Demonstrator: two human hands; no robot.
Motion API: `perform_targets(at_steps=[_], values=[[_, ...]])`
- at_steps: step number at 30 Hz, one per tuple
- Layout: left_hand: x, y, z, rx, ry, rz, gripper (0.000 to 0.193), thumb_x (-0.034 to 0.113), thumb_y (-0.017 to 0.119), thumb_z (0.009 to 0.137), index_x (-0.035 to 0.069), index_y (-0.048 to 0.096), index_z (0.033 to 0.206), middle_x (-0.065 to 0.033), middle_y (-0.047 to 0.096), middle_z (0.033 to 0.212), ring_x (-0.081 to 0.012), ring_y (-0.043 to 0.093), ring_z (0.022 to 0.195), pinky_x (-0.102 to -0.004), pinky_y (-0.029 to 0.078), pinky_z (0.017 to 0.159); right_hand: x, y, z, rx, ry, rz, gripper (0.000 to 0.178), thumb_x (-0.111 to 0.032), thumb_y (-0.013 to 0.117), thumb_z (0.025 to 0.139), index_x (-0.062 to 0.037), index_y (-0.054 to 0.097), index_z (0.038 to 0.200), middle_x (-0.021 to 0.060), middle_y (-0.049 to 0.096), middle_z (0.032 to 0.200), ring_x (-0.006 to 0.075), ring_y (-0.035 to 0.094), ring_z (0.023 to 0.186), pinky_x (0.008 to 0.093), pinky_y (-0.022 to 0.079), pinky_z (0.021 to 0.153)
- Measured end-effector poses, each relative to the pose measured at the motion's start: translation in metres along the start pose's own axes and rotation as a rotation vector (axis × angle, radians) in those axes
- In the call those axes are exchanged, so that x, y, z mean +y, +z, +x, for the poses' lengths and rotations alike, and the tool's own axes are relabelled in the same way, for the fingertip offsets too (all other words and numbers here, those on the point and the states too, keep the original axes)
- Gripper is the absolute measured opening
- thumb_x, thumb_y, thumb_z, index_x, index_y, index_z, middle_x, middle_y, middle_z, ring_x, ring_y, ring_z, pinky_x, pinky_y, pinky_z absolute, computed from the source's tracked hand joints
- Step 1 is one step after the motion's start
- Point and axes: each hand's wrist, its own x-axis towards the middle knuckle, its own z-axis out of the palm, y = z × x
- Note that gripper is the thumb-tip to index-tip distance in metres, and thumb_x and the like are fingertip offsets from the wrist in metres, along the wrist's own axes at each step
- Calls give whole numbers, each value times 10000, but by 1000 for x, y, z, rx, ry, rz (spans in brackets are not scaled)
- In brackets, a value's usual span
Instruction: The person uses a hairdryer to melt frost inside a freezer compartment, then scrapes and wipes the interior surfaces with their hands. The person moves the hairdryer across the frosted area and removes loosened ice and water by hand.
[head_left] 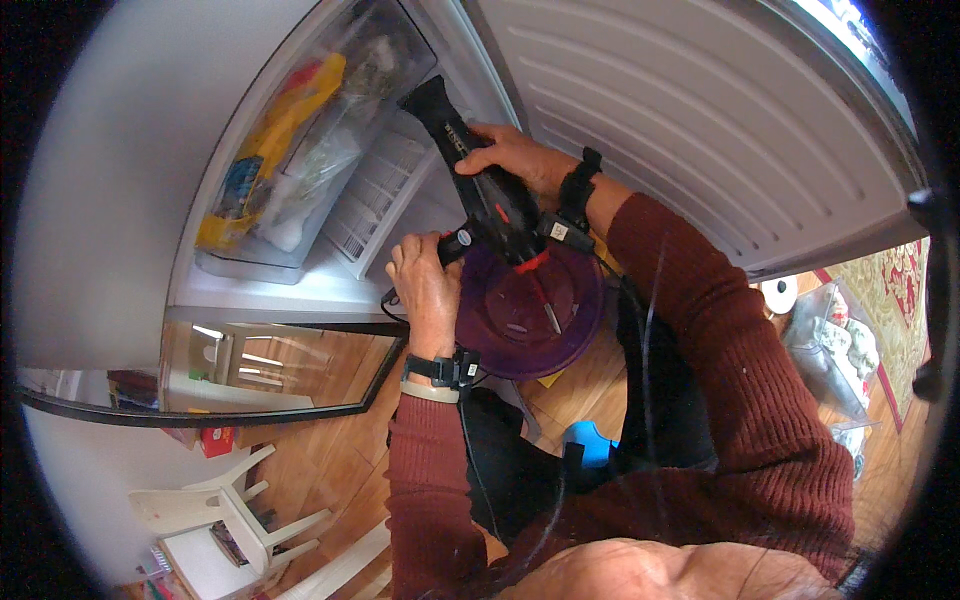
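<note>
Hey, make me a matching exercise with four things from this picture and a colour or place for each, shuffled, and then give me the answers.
Column one:
1. Hair dryer
2. Left hand
3. Right hand
4. Basin

Column two:
A. On the dryer's barrel
B. Purple
C. Black with red details
D. At the dryer's handle

Pairs: 1-C, 2-D, 3-A, 4-B

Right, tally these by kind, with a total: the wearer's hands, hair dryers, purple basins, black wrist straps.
Hands: 2 (left hand, right hand)
Hair dryer: 1
Purple basin: 1
Black wrist straps: 2 (left strap, right strap)
Total: 6
</note>
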Motion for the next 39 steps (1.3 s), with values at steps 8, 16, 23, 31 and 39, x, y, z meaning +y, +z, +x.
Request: perform_targets(at_steps=[8,16,23,31,39], values=[[0,1,-1,-11,-19,-21,508,54,864,682,58,695,1161,-119,605,1079,-335,588,1059,-435,421,885,-2,-1,3,16,-38,-20,410,-246,766,844,-53,613,1172,50,639,947,169,648,828,327,553,739],[-3,-10,-9,-18,-45,-71,586,51,880,668,32,654,1209,-141,599,1109,-359,596,1076,-452,437,879,-2,9,0,13,37,39,376,-236,790,835,-47,625,1115,51,661,920,177,665,780,341,564,704],[-11,-37,-42,4,-74,-172,511,7,868,680,-19,594,1111,-198,583,1129,-423,602,1038,-474,481,903,2,39,-17,-2,-6,-38,365,-235,781,847,-43,607,1104,53,632,885,176,644,749,346,548,677],[-9,-96,-80,198,-14,-140,532,19,842,680,0,628,1167,-167,641,1099,-378,620,1048,-460,494,915,-50,96,-40,-57,-115,-201,476,-275,791,844,11,597,1170,76,655,921,163,644,799,323,537,687],[-18,-144,-86,556,-76,186,456,-77,724,663,35,667,1101,-105,676,1045,-314,618,983,-432,394,929,-102,156,-24,-264,-280,-323,539,-451,717,927,28,635,1160,49,633,930,126,626,808,271,531,716]])
